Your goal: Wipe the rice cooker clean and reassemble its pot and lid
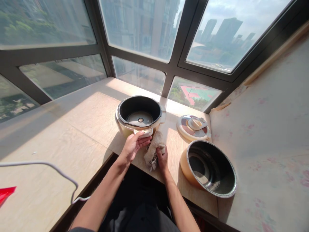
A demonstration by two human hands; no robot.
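Observation:
A pressure cooker body [123,127] with a dark, hollow inside stands on the window ledge, its heating plate [140,119] bare at the bottom. My left hand [135,145] grips the pale side handle [145,132] at its near side, thumb on top and fingers beneath. Just right of it, my right hand [162,155] is closed on a crumpled, greyish cloth [154,147], which hangs against the cooker's near right side. To the right, the inner pot [187,166] leans tilted with its dark opening toward me. Behind that pot lies the round lid [181,129], knob upward.
The tiled ledge [79,119] runs along dark-framed windows [142,69]. At left are a white cable [53,166] and the corner of something red [6,195]. A flower-patterned wall [267,135] closes off the right side. The ledge's dark front edge is near my body.

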